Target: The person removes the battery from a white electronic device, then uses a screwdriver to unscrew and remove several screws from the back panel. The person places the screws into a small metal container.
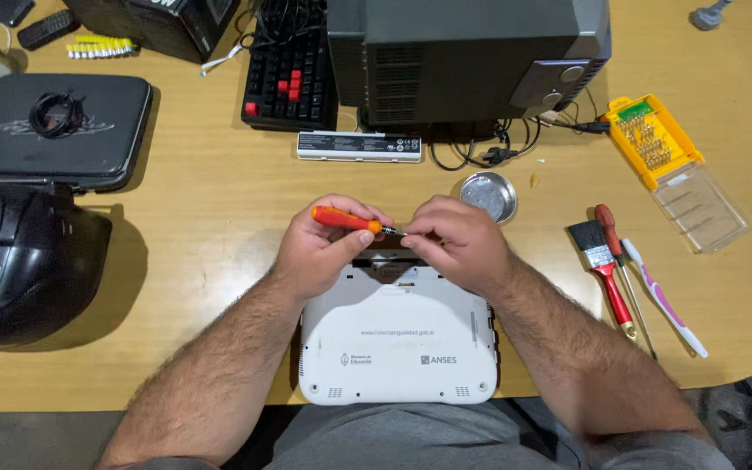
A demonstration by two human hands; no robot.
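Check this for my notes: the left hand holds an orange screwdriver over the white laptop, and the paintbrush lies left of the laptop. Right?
Not quite. The head view shows the paintbrush right of the laptop, not left. The left hand does hold the orange screwdriver over it.

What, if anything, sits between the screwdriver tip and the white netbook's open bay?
Only the right hand: its fingers pinch the tip of the orange screwdriver, held level by the left hand just above the white netbook. Whether the fingers hold a screw or bit cannot be told.
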